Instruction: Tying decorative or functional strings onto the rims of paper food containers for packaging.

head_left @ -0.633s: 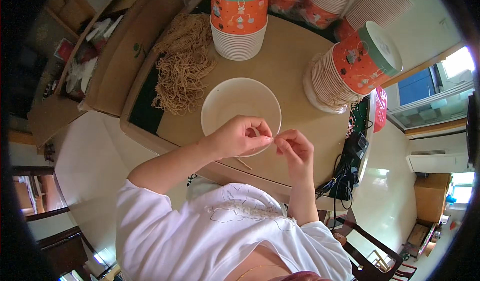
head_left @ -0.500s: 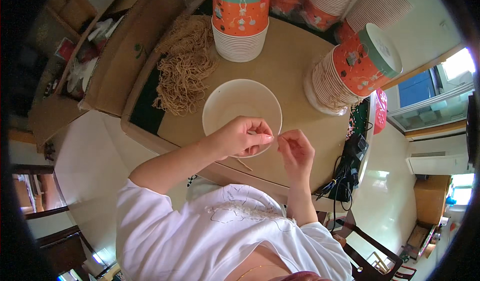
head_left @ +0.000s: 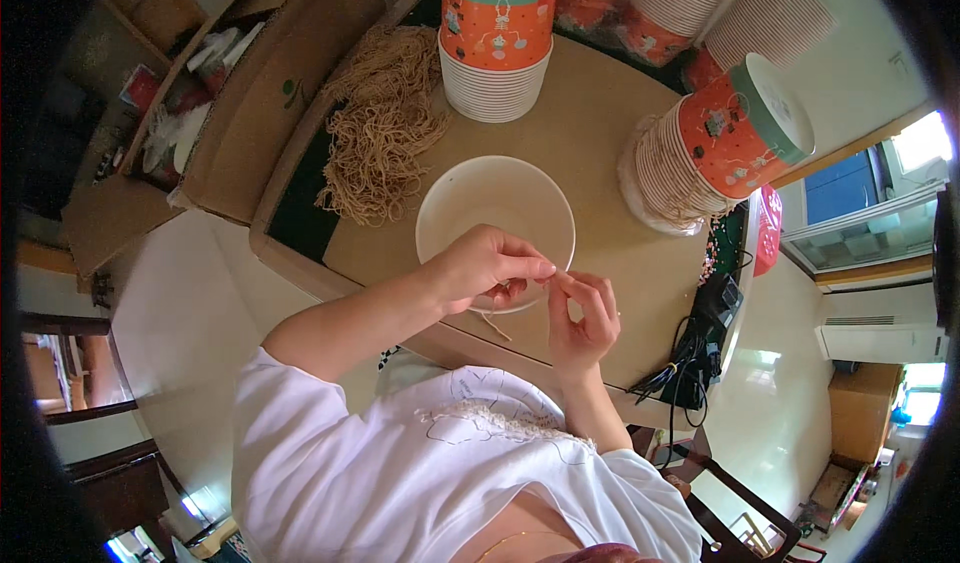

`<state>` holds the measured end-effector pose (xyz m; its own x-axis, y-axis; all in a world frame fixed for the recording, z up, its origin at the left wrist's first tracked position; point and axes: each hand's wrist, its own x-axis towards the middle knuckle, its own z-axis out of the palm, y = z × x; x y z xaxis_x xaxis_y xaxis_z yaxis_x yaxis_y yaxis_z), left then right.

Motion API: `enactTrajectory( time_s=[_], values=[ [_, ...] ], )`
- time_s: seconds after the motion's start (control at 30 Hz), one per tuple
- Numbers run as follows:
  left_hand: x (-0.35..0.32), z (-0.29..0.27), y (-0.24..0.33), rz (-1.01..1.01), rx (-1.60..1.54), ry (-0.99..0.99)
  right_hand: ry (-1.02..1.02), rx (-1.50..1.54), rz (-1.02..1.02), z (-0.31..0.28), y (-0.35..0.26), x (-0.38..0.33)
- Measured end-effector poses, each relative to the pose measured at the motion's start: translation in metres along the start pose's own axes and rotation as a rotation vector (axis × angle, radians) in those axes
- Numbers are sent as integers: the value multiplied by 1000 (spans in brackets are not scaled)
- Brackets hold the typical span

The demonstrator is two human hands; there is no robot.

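Tan table [head_left: 600, 163], white bowl [head_left: 480, 203], hands pinching strand

Bright daylight enters from the window [head_left: 920, 143] at right, glaring on the floor [head_left: 770, 363]; fisheye edges bend and darken.

orange-teal paper cup stacks [head_left: 497, 38], brown cartons [head_left: 250, 113]

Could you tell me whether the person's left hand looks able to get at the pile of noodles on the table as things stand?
Probably yes. The left hand is over the near rim of the white bowl, and the pile of noodles lies just beyond on the open table, with nothing between. The fingertips are pinched together with the right hand, so they would have to let go first.
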<state>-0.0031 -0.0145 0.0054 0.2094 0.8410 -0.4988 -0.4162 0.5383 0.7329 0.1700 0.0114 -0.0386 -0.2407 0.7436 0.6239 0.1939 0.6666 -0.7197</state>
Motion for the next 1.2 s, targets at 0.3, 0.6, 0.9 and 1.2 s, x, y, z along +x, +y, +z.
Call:
enactTrajectory(
  time_s=[0.3,0.6,0.9,1.2],
  values=[
    [-7,-1,-12,261,363,147,-142,258,328,-13,-7,3],
    [-16,13,-16,434,381,184,-193,457,527,-9,-1,4],
    [-20,17,-16,482,630,261,-235,408,419,-10,1,4],
    [-27,14,-18,601,682,344,-267,324,496,-6,-11,4]
  ],
)
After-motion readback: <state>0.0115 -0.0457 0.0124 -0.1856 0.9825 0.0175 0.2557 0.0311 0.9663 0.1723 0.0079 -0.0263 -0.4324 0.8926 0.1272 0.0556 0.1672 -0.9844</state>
